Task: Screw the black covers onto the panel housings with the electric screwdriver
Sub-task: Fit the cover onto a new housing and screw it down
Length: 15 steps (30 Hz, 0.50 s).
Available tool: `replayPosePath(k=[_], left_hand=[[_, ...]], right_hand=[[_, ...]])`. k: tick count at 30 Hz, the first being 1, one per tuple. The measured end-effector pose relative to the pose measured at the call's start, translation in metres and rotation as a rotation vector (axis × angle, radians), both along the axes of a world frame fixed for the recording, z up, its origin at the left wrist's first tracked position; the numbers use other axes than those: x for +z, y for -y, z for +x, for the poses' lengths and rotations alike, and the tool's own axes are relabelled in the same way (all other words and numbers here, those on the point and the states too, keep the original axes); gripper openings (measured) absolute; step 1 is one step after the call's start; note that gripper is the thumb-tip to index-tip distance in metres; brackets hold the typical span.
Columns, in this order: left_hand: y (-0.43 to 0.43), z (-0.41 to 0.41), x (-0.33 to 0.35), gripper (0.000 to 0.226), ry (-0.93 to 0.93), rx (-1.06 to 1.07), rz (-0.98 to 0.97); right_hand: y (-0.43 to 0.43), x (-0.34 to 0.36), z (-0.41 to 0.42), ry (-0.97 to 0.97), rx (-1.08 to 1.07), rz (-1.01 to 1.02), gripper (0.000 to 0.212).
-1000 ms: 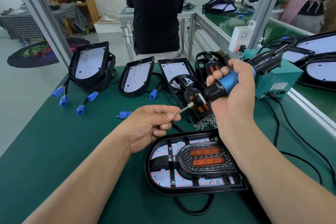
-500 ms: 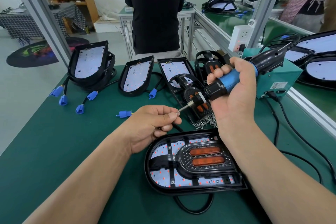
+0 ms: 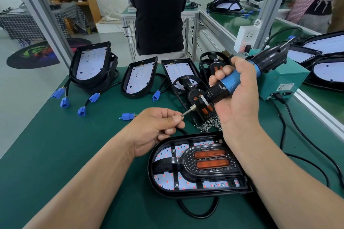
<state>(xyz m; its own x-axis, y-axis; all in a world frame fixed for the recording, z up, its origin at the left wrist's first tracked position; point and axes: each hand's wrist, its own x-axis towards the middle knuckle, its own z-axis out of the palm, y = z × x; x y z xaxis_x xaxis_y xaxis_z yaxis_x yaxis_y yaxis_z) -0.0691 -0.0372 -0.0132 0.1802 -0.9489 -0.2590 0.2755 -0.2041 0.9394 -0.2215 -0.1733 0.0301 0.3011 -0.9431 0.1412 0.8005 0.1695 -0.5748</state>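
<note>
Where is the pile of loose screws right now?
The screws lie right of centre in the head view, on the green mat, just beyond the near panel housing and beside the right hand.

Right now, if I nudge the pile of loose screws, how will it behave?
The screws are small, loose and heaped, so they would likely scatter, not slide together. Some may roll, though the green mat might slow them.

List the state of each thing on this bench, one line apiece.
Left hand, pinches a screw at the screwdriver tip.
Right hand, grips the screwdriver.
Screwdriver, held above the mat, tilted, tip toward the left hand.
Cover, seated in the housing.
Housing, flat on the mat.
Screw pile, loose on the mat.
Connectors, unplugged.
</note>
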Motion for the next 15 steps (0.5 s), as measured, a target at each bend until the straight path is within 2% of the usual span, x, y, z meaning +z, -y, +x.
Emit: replayPosePath(k=[7, 13, 15], left_hand=[[-0.0001, -0.0021, -0.0025, 0.006, 0.016, 0.053, -0.001], [-0.0006, 0.0003, -0.0049, 0.008, 0.024, 0.036, -0.011], [-0.0007, 0.002, -0.0059, 0.016, 0.012, 0.022, -0.012]], right_hand=[[0.0007, -0.0022, 0.0032, -0.14, -0.088, 0.051, 0.035], [0.0013, -0.0033, 0.0014, -0.145, -0.087, 0.071, 0.032], [0.0021, -0.0047, 0.0001, -0.138, -0.086, 0.092, 0.03]])
